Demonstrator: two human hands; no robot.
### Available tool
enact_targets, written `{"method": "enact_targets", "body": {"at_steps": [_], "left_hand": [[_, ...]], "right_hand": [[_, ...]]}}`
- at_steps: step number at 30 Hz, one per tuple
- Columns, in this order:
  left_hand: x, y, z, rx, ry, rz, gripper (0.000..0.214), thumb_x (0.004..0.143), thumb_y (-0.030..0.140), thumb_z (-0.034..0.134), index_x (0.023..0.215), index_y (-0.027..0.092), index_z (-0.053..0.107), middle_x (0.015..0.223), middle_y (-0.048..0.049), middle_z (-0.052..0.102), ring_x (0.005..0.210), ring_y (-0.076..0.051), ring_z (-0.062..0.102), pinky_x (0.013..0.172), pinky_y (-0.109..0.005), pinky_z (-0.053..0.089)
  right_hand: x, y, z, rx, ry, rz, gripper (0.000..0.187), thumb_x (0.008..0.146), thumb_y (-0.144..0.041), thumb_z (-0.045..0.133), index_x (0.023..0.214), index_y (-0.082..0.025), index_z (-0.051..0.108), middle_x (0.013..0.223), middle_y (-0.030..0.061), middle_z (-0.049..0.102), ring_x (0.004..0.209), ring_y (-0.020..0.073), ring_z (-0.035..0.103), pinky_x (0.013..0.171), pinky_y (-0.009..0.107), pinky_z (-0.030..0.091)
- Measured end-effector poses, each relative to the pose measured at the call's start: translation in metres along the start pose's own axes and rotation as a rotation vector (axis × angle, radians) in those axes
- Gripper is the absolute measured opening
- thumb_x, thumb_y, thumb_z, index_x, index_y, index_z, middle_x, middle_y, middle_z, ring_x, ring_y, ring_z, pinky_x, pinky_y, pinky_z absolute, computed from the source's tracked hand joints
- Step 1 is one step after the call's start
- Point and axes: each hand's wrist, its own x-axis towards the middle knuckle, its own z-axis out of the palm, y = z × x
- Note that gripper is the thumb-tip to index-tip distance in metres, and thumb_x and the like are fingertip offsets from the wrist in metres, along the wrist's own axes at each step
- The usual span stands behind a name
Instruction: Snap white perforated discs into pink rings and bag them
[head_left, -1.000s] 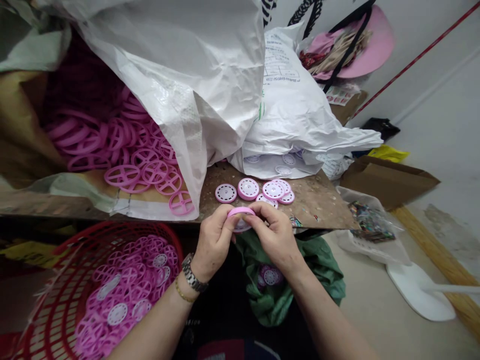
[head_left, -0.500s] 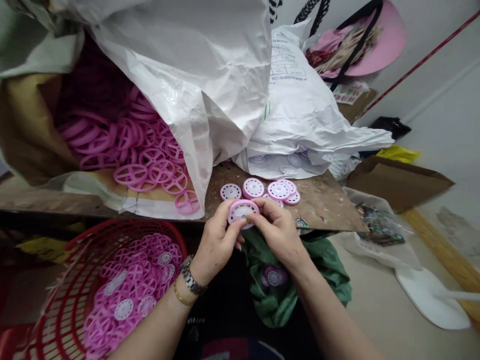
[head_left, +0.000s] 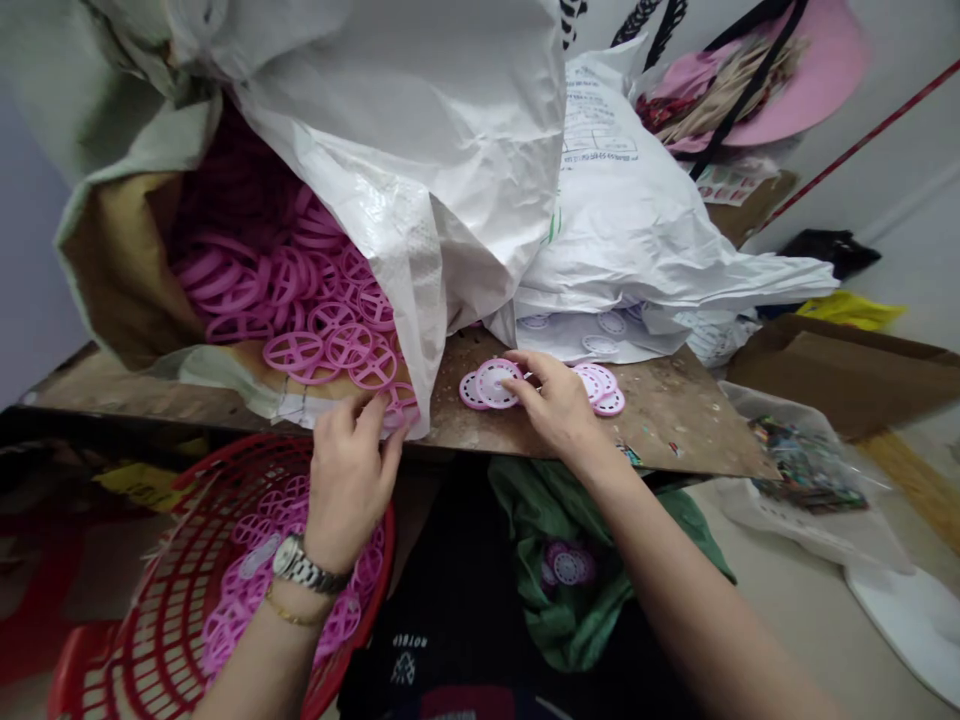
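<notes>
Head view, left hand (head_left: 349, 480): left of centre, at the bench's front edge, fingers curled and reaching to a pink spoked ring (head_left: 401, 398); whether they pinch it, I cannot tell.
Right hand (head_left: 553, 405): at the centre, thumb on the face of a pink-rimmed white disc (head_left: 495, 384) and forefinger at its far edge, gripping it.
Pink-rimmed white disc: near the middle of the frame, above the bench (head_left: 690, 430), partly covering another disc (head_left: 469, 391) to its left.
Other discs (head_left: 604, 392): overlapping in a small group on the bench, just right of the right hand.
Loose rings (head_left: 307, 300): heaped in the mouth of a sack at upper left, some spilling toward the bench edge.
White printed sack (head_left: 637, 220): upper right of centre, plain white discs (head_left: 602, 345) showing at its opening.
Red basket (head_left: 131, 655): lower left, below the bench, holding more pink rings; the left forearm, with a metal watch (head_left: 304, 566), passes over it.
Green cloth (head_left: 562, 630): lower centre, bunched around several discs (head_left: 568, 566).
Clear bag (head_left: 810, 475): right side, small mixed items inside, beside a cardboard box (head_left: 840, 380).
</notes>
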Motion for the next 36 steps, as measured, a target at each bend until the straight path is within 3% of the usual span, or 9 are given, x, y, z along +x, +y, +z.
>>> {"method": "enact_targets", "body": {"at_steps": [2,6,10,17,24,28,30,33,36], "left_hand": [[0.002,-0.01,0.005,0.112,-0.079,0.024,0.032,0.09,0.03,0.054,0.116,0.014,0.06,0.111,-0.0165,0.055,0.1,-0.031,0.051,0.085,-0.046,0.045],[0.003,-0.016,0.015,0.159,-0.085,0.062,0.02,0.089,0.028,0.055,0.103,0.018,0.065,0.105,-0.0139,0.056,0.096,-0.028,0.051,0.081,-0.043,0.046],[0.007,-0.02,0.019,0.076,-0.1,0.122,0.017,0.091,0.024,0.052,0.085,0.016,0.066,0.101,-0.0131,0.058,0.095,-0.027,0.051,0.081,-0.041,0.046],[0.002,-0.029,0.011,-0.161,0.032,0.305,0.009,0.091,0.016,0.053,0.092,0.015,0.063,0.103,-0.0112,0.063,0.095,-0.022,0.056,0.086,-0.037,0.048],[-0.016,-0.016,-0.006,-0.352,0.071,0.418,0.018,0.085,0.009,0.06,0.097,0.02,0.064,0.099,-0.0085,0.069,0.093,-0.02,0.062,0.083,-0.034,0.051],[-0.028,0.003,-0.006,-0.404,0.042,0.462,0.025,0.084,0.005,0.059,0.101,0.022,0.063,0.107,-0.0092,0.068,0.101,-0.021,0.061,0.086,-0.035,0.052],[-0.032,0.014,-0.003,-0.402,0.064,0.379,0.025,0.083,0.007,0.061,0.103,0.023,0.062,0.117,-0.0099,0.063,0.106,-0.022,0.059,0.088,-0.037,0.052],[-0.033,0.031,0.002,-0.487,0.099,0.087,0.033,0.083,0.017,0.066,0.114,0.024,0.058,0.129,-0.0116,0.053,0.116,-0.026,0.054,0.09,-0.041,0.053],[-0.025,0.049,0.006,-0.893,-0.108,-0.241,0.045,0.087,0.028,0.062,0.129,0.026,0.047,0.123,-0.0102,0.057,0.105,-0.023,0.062,0.073,-0.033,0.059]], "right_hand": [[0.006,-0.001,0.006,-0.12,-0.022,-0.008,0.03,0.087,-0.019,0.056,0.115,-0.017,0.062,0.111,0.0109,0.067,0.102,0.0252,0.061,0.091,0.038,0.046],[0.01,-0.007,0.012,-0.355,-0.047,-0.009,0.029,0.089,-0.02,0.054,0.117,-0.015,0.063,0.109,0.0141,0.065,0.102,0.0292,0.058,0.089,0.041,0.045],[0.003,-0.011,0.012,-0.337,-0.021,-0.056,0.026,0.09,-0.022,0.054,0.114,-0.017,0.064,0.112,0.0134,0.064,0.105,0.0297,0.055,0.092,0.044,0.044],[-0.031,-0.033,0.011,0.005,-0.058,-0.069,0.02,0.091,-0.021,0.053,0.107,-0.016,0.066,0.105,0.0108,0.067,0.101,0.025,0.059,0.09,0.039,0.045],[-0.053,-0.062,0.027,0.593,-0.256,0.331,0.029,0.088,-0.038,0.057,0.11,-0.019,0.061,0.089,0.003,0.07,0.074,0.0163,0.065,0.072,0.03,0.05],[-0.051,-0.062,0.038,0.843,-0.317,0.46,0.024,0.081,-0.033,0.062,0.099,-0.017,0.06,0.073,-0.0007,0.067,0.062,0.0123,0.06,0.059,0.024,0.047],[-0.05,-0.06,0.036,0.86,-0.3,0.459,0.018,0.081,-0.027,0.061,0.096,-0.017,0.059,0.073,-0.001,0.067,0.063,0.0117,0.06,0.057,0.022,0.045],[-0.05,-0.06,0.023,0.86,-0.253,0.401,0.014,0.083,-0.025,0.059,0.095,-0.019,0.059,0.076,-0.0012,0.067,0.067,0.0119,0.062,0.061,0.022,0.047],[-0.05,-0.059,0.005,0.823,-0.222,0.325,0.014,0.085,-0.026,0.058,0.098,-0.02,0.059,0.084,-0.0007,0.068,0.074,0.0125,0.063,0.066,0.023,0.049]]}}
